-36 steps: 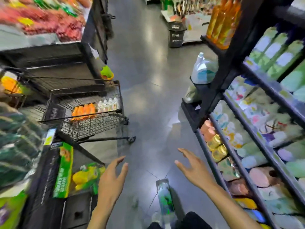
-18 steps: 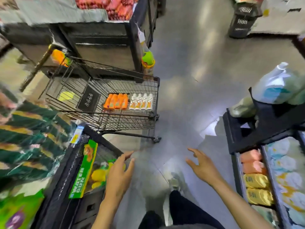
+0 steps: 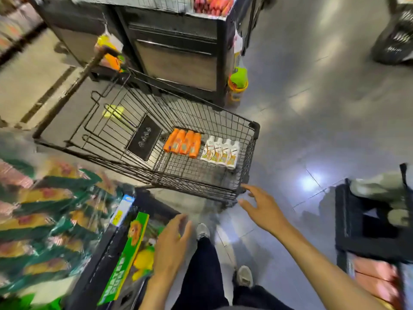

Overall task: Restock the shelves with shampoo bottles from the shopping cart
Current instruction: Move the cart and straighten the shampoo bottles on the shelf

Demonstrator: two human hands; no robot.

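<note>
Both hands empty. The right hand (image 3: 262, 206) is wide open with fingers spread, reaching toward the near corner of the shopping cart (image 3: 252, 139); its fingertips are just beside the wire, can't tell if they touch. The left hand (image 3: 172, 247) is open and relaxed, fingers loosely together, hovering over the edge of a low shelf beside a green water gun box (image 3: 125, 253). The task's things lie flat on the cart floor at its front end: four orange shampoo bottles (image 3: 182, 143) side by side, and just beside them four white shampoo bottles (image 3: 221, 152), also in a row, caps pointing away from the person. The rest of the cart looks bare apart from the folded child seat flap. Handling guess: small rigid plastic bottles, probably light to moderate if full, smooth and a bit slippery, not fragile. Best hold is likely around the mid body from above, thumb on one side and fingers on the other. The rows are packed tight, so an end bottle should come out easier, or two at once in one hand. The cart walls are tall wire, so the reach has to go over the rim. Room: a store aisle with a glossy grey tiled floor (image 3: 312, 108) showing glare, a dark display stand (image 3: 178, 63) behind the cart, and a dark shelf unit (image 3: 366, 242) at right with pink packs. Which shelf takes the shampoo isn't visible. Edges of the view are blurred.
</note>
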